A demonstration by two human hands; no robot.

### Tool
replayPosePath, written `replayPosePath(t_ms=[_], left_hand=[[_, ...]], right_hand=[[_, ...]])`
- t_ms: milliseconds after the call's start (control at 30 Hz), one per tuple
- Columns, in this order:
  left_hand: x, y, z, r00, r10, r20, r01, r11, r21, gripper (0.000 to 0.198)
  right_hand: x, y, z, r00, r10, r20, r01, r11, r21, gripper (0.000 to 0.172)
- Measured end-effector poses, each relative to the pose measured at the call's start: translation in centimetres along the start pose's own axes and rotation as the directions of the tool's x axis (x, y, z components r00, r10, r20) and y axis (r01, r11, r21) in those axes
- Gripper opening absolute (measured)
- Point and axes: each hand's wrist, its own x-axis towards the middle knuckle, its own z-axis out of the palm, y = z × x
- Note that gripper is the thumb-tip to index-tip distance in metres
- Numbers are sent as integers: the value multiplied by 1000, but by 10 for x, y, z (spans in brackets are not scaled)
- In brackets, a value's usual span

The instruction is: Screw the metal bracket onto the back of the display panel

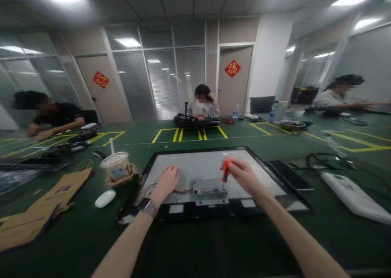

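A flat monitor panel [262, 168] lies face down on the green table, its grey metal back showing inside a black frame. Near its front edge sits a small metal circuit box [210, 190] with wires running to the left. My right hand [244, 175] is closed round an orange-handled screwdriver [225, 171], held upright with its tip down on the box. My left hand [166, 182], with a watch on the wrist, rests on the panel's back left of the box, fingers curled under and nothing visible in them.
A lidded drink cup with a straw [116, 166], a white mouse [104, 198] and a brown paper bag [39, 212] lie to the left. A black slab [290, 175], cables and a white device [356, 196] lie to the right. Three other people sit at the table's far sides.
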Motion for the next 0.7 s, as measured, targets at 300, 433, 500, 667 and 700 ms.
replayPosePath(t_ms=[300, 433, 500, 667, 700], left_hand=[[-2, 3, -6, 1000, -6, -3, 6, 1000, -8, 26], [-2, 4, -6, 1000, -3, -15, 3, 1000, -12, 26], [-2, 4, -6, 1000, -1, -25, 0, 1000, -15, 26], [-5, 2, 1, 998, 8, -63, -10, 999, -33, 26], [-5, 2, 1, 997, 10, -75, -13, 999, -40, 25]], right_hand=[[-1, 2, -5, 1000, -24, 6, 24, 999, -32, 31], [-2, -5, -5, 998, -60, 27, 62, 997, -48, 24], [-2, -9, -4, 995, -89, 53, 92, 993, -72, 21], [-4, -9, -6, 997, -34, 75, 38, 998, -50, 21], [-4, -8, -6, 997, -14, 77, 17, 999, -34, 22]])
